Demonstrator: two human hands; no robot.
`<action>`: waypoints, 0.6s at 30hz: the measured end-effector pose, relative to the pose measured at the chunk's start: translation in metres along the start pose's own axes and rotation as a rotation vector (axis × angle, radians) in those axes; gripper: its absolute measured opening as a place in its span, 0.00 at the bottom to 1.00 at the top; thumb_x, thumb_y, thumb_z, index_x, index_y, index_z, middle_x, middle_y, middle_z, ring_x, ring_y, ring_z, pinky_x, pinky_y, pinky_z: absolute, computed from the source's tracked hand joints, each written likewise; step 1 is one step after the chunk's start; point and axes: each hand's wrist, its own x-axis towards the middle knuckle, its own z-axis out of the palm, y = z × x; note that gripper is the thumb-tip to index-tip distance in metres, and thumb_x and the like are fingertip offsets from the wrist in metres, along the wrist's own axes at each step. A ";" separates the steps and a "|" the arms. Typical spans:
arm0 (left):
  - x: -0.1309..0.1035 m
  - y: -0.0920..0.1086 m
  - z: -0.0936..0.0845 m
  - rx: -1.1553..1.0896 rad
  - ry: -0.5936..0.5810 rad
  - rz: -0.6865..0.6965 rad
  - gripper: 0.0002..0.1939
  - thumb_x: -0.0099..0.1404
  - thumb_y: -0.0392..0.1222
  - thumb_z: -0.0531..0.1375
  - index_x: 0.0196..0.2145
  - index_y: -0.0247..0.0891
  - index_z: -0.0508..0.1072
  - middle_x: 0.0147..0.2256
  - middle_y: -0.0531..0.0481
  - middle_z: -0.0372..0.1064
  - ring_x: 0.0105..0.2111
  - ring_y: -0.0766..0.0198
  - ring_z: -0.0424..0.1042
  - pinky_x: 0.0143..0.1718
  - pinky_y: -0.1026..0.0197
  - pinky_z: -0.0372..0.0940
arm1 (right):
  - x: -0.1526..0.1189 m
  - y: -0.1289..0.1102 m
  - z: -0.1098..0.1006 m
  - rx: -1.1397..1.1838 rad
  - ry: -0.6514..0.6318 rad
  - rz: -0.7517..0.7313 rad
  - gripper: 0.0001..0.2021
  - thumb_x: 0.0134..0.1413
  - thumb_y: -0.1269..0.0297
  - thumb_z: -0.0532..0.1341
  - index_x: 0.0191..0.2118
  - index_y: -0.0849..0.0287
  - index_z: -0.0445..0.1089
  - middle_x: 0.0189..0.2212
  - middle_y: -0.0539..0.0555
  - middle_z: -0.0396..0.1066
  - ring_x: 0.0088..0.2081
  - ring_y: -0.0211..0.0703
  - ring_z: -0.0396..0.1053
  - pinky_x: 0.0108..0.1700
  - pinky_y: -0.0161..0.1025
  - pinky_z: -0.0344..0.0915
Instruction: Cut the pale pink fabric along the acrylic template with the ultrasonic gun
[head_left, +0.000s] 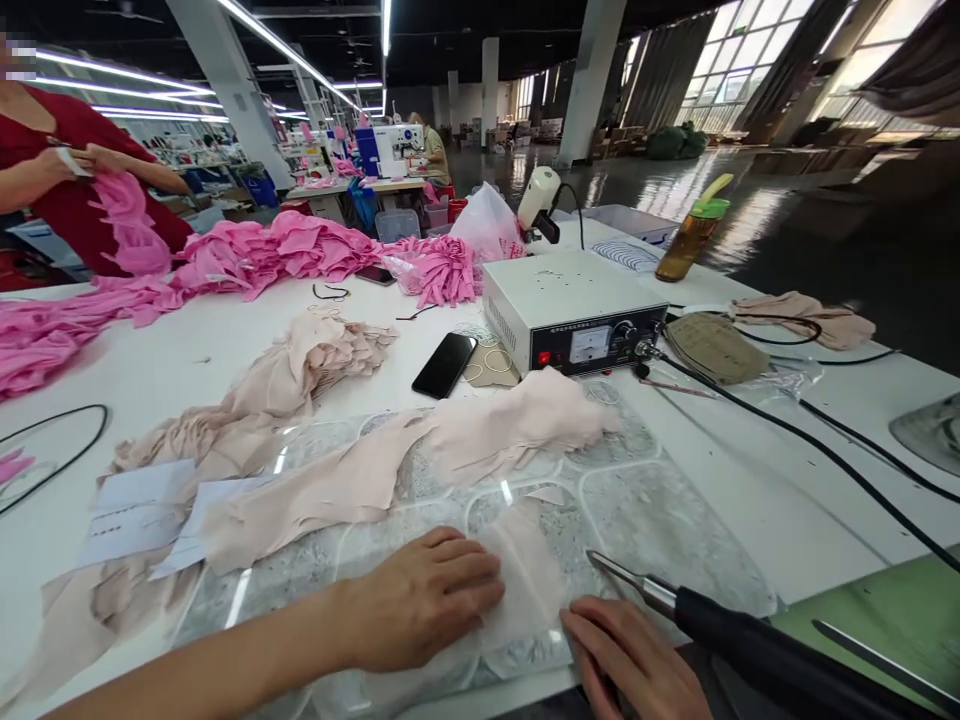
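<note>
My left hand point(427, 605) lies palm down on a thin beige fabric piece point(525, 560), its fingers laid flat and slightly bent. At the lower right edge of this piece, my right hand point(634, 655) has its fingers closed together, with the fabric edge at the fingertips. A black-handled pen-like tool point(720, 625) with a metal tip passes just beside and above my right hand; no fingers are seen wrapped round it. Under the fabric is a grey marbled board point(637, 510). Further beige pieces point(502, 425) lie stacked just beyond my hands.
A control box point(577, 300) with a cable stands behind the board, near a phone point(444, 365) and a bottle point(690, 240). Beige fabric point(262, 390) and paper slips point(135, 510) lie left. Pink fabric point(300, 245) lines the far edge, where a person in red handles some.
</note>
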 end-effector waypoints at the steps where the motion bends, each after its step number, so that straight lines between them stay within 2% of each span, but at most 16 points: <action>1: 0.004 -0.001 -0.002 -0.013 0.005 0.011 0.14 0.73 0.35 0.48 0.52 0.34 0.66 0.49 0.40 0.71 0.48 0.58 0.70 0.55 0.55 0.60 | 0.000 -0.001 -0.001 0.006 0.005 0.013 0.15 0.55 0.74 0.58 0.48 0.57 0.70 0.38 0.57 0.77 0.38 0.44 0.76 0.40 0.37 0.74; 4: 0.018 -0.006 0.001 0.001 -0.013 0.062 0.14 0.73 0.38 0.50 0.53 0.35 0.66 0.52 0.40 0.69 0.52 0.56 0.67 0.56 0.53 0.59 | 0.003 -0.004 -0.002 0.013 0.044 0.015 0.19 0.54 0.75 0.57 0.52 0.58 0.69 0.41 0.58 0.77 0.39 0.45 0.77 0.39 0.37 0.74; 6: 0.024 -0.012 0.008 0.073 -0.033 0.036 0.16 0.73 0.44 0.52 0.54 0.36 0.66 0.54 0.40 0.68 0.55 0.53 0.66 0.56 0.52 0.60 | 0.005 -0.004 0.000 0.017 0.067 -0.014 0.18 0.54 0.74 0.58 0.50 0.57 0.71 0.40 0.57 0.78 0.38 0.45 0.77 0.39 0.38 0.74; 8: 0.028 -0.018 0.015 0.202 0.000 -0.094 0.18 0.73 0.48 0.52 0.55 0.35 0.66 0.55 0.38 0.66 0.55 0.49 0.66 0.52 0.50 0.63 | 0.005 -0.003 0.002 0.031 0.080 -0.016 0.15 0.55 0.73 0.58 0.48 0.56 0.72 0.38 0.56 0.78 0.35 0.45 0.77 0.37 0.38 0.75; 10: 0.028 -0.021 0.017 0.316 0.074 -0.232 0.18 0.74 0.46 0.51 0.55 0.33 0.66 0.54 0.35 0.66 0.53 0.46 0.67 0.47 0.48 0.65 | 0.005 -0.002 0.003 0.065 0.075 0.009 0.14 0.55 0.72 0.59 0.46 0.56 0.73 0.37 0.56 0.78 0.34 0.45 0.77 0.35 0.38 0.75; 11: 0.028 -0.021 0.017 0.341 0.107 -0.256 0.17 0.74 0.44 0.50 0.54 0.32 0.66 0.54 0.34 0.67 0.51 0.46 0.68 0.46 0.48 0.66 | 0.005 -0.002 0.003 0.087 0.072 0.026 0.14 0.55 0.72 0.59 0.46 0.57 0.73 0.37 0.57 0.78 0.34 0.45 0.77 0.35 0.38 0.75; 12: 0.029 -0.019 0.016 0.339 0.129 -0.241 0.16 0.75 0.42 0.49 0.53 0.32 0.66 0.53 0.34 0.67 0.51 0.47 0.69 0.45 0.49 0.66 | 0.005 -0.002 0.003 0.110 0.073 0.039 0.14 0.55 0.72 0.59 0.46 0.57 0.73 0.37 0.57 0.78 0.34 0.45 0.77 0.35 0.37 0.74; 14: 0.030 -0.015 0.013 0.275 0.127 -0.112 0.14 0.74 0.37 0.48 0.52 0.33 0.67 0.52 0.36 0.68 0.51 0.51 0.68 0.48 0.50 0.64 | 0.004 -0.003 0.002 0.162 0.091 0.048 0.14 0.54 0.74 0.59 0.46 0.57 0.73 0.36 0.57 0.78 0.35 0.44 0.77 0.36 0.36 0.74; 16: 0.031 -0.009 0.010 0.188 0.069 0.033 0.13 0.74 0.34 0.48 0.51 0.33 0.67 0.52 0.38 0.68 0.52 0.54 0.67 0.50 0.52 0.63 | 0.002 -0.004 -0.001 0.214 0.133 0.080 0.15 0.54 0.76 0.59 0.45 0.56 0.73 0.36 0.56 0.78 0.35 0.44 0.76 0.37 0.36 0.74; 18: 0.031 -0.005 0.009 0.124 0.011 0.108 0.12 0.73 0.33 0.48 0.50 0.33 0.67 0.51 0.38 0.69 0.51 0.55 0.68 0.51 0.54 0.62 | -0.005 -0.004 -0.006 0.265 0.175 0.154 0.14 0.53 0.76 0.59 0.44 0.54 0.73 0.36 0.56 0.77 0.37 0.44 0.77 0.39 0.36 0.74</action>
